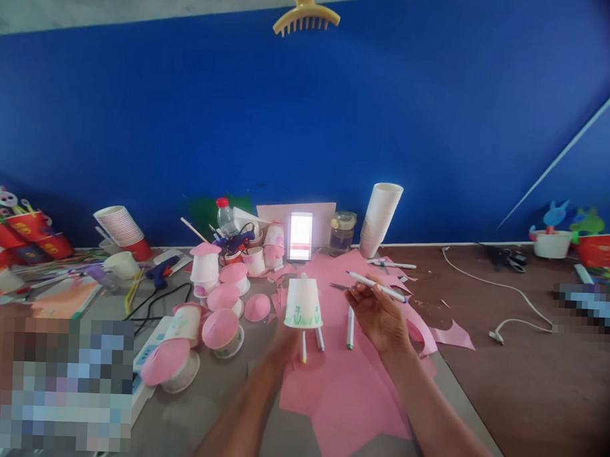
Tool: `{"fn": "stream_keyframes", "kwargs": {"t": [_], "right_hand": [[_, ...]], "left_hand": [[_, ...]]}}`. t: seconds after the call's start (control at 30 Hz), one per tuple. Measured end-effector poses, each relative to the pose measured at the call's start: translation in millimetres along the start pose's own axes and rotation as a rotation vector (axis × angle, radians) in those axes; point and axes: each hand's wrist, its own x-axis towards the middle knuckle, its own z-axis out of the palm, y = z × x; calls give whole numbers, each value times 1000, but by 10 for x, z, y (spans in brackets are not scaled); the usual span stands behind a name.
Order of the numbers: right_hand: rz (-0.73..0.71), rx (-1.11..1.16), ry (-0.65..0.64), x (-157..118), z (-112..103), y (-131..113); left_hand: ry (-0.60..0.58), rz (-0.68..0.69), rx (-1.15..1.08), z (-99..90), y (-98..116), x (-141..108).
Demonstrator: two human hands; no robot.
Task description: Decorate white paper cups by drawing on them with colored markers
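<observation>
My left hand (pixel 285 340) holds an upside-down white paper cup (pixel 303 295) over the pink paper; its fingers are hidden by the cup. Green plant-like drawings run around the cup near its rim. To its right, my right hand (pixel 377 314) grips a white marker (pixel 376 286), which lies slantwise across the fingers, apart from the cup. Below the cup, a yellow-tipped marker (pixel 303 347) and another marker (pixel 320 339) lie on the pink paper (pixel 353 403). A green-ended marker (pixel 350 329) rests between my hands.
Left of me stand several cups with pink paper cones (pixel 220 329), a power strip (pixel 147 363) and a hot glue gun (pixel 162 271). Stacked white cups (pixel 380 218) lean beside a jar (pixel 342 233). A white cable (pixel 513 282) crosses the brown tabletop. Another person's arm (pixel 0 358) enters at left.
</observation>
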Motion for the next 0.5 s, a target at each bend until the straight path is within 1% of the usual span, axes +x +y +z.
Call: {"fn": "stream_keyframes", "kwargs": {"t": [0.07, 0.17, 0.2, 0.27, 0.33, 0.37, 0.4, 0.5], "right_hand": [[-83, -91, -53, -70, 24, -40], [-259, -348, -145, -234, 81, -62], [-353, -470, -175, -294, 101, -50], [-587, -734, -309, -394, 135, 5], [-811, -891, -450, -451, 152, 98], [-877, -954, -497, -464, 155, 152], [-924, -1007, -502, -468, 153, 207], [-974, -1132, -424, -448, 120, 337]], "left_hand": [[50, 33, 45, 28, 22, 22], [119, 101, 112, 55, 4, 59], [137, 126, 121, 57, -15, 70], [151, 169, 125, 52, -57, 87], [141, 198, 123, 44, -91, 97], [140, 208, 124, 40, -102, 100], [143, 210, 129, 38, -110, 102], [143, 208, 179, 42, -110, 94]]}}
